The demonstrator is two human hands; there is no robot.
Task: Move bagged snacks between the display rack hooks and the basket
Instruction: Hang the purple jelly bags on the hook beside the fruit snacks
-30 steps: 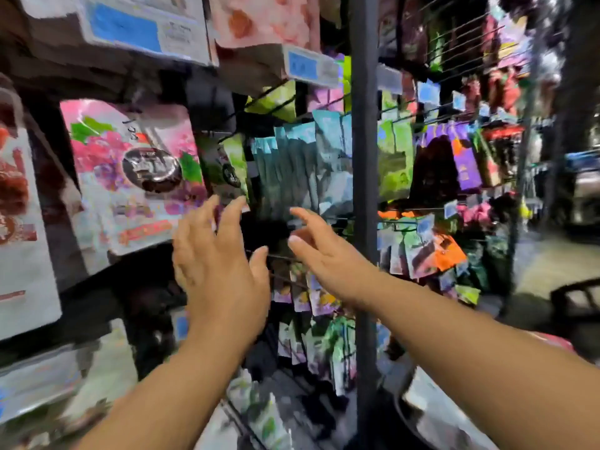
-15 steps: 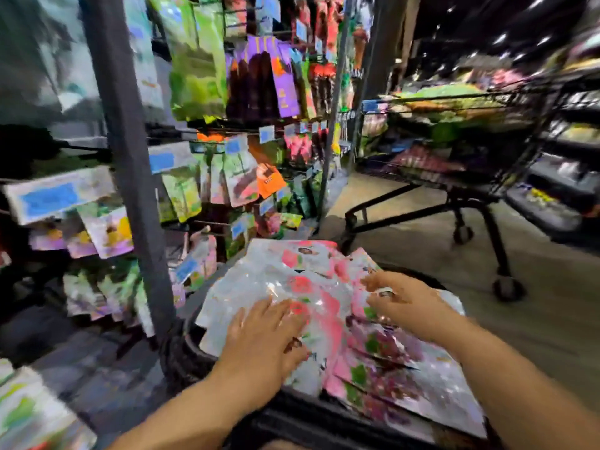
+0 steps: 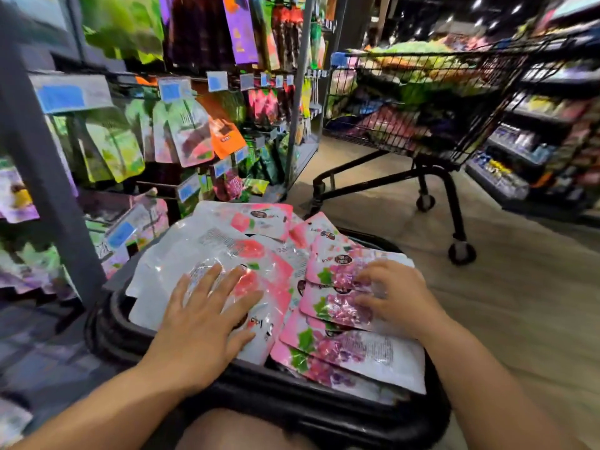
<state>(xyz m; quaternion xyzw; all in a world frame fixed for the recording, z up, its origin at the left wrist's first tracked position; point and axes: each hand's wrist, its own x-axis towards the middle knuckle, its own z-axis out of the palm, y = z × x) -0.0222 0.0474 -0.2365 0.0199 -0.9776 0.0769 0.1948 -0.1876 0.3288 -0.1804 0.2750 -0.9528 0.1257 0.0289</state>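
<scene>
The snack bags [image 3: 259, 222] lie heaped in the black basket [image 3: 324, 417] in front of us, overlapping and reaching past its rim. Our left hand [image 3: 207, 316] lies flat with its fingers spread, pressing on a white-and-pink bag [image 3: 175, 264] on the left of the heap. Our right hand [image 3: 396, 293] rests with bent fingers on a grape-printed bag [image 3: 337, 274] on the right; we cannot tell whether it grips or only touches. To our left stands the display rack [image 3: 42, 177] with hanging bags [image 3: 191, 138]. Beyond the basket stands a loaded shopping cart [image 3: 422, 125].
</scene>
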